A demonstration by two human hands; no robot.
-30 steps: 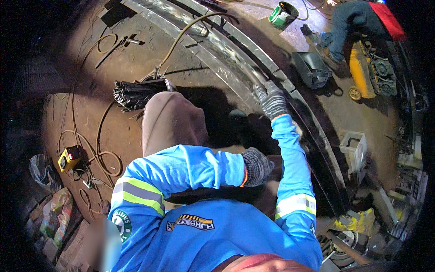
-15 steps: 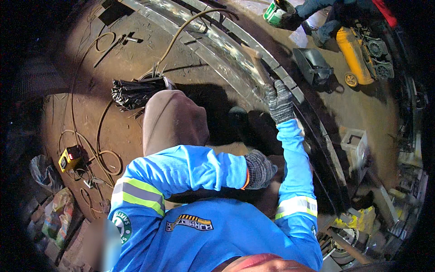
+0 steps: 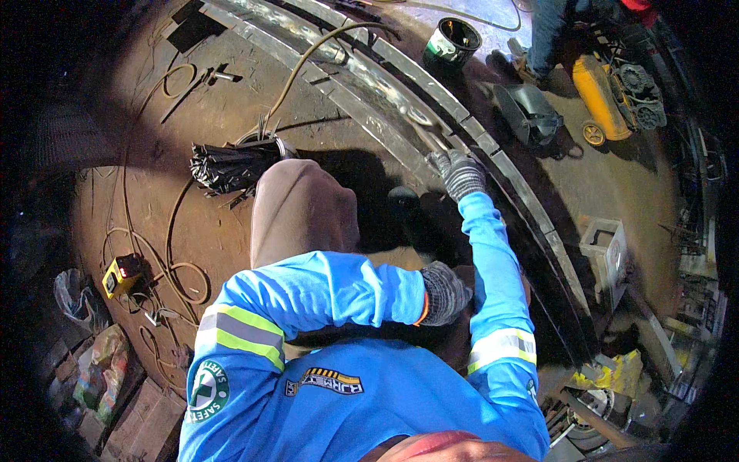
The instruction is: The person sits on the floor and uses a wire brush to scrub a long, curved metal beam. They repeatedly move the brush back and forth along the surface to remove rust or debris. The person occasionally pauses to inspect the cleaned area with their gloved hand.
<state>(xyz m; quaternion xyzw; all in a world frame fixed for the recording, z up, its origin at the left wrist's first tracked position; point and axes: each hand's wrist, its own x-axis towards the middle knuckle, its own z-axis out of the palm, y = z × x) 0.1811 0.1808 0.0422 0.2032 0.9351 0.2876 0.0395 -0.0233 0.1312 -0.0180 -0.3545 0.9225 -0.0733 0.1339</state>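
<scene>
My right hand [image 3: 460,172], in a grey knit glove, reaches out over a long curved metal beam [image 3: 369,115]. It is closed on what looks like a hammer [image 3: 419,117], whose blurred shiny head lies over the beam's inner channel. Nearer to me, my left hand [image 3: 445,294], gloved alike, is curled beside my right forearm. Anything inside its fingers is hidden. To the left of the beam, a bundle of dark thin rods [image 3: 231,165] lies by my knee.
A brown cable [image 3: 308,58] arches over the beam. Beyond it are an open can [image 3: 453,42], a welding mask [image 3: 527,112], a yellow wheeled machine [image 3: 599,96] and another person's leg [image 3: 548,35]. A pale box [image 3: 604,246] stands right; a small yellow device [image 3: 121,275] sits left.
My right hand has shifted left and slightly nearer, with the hammer lower over the beam. The can now stands upright on the floor, and the other person has moved right.
</scene>
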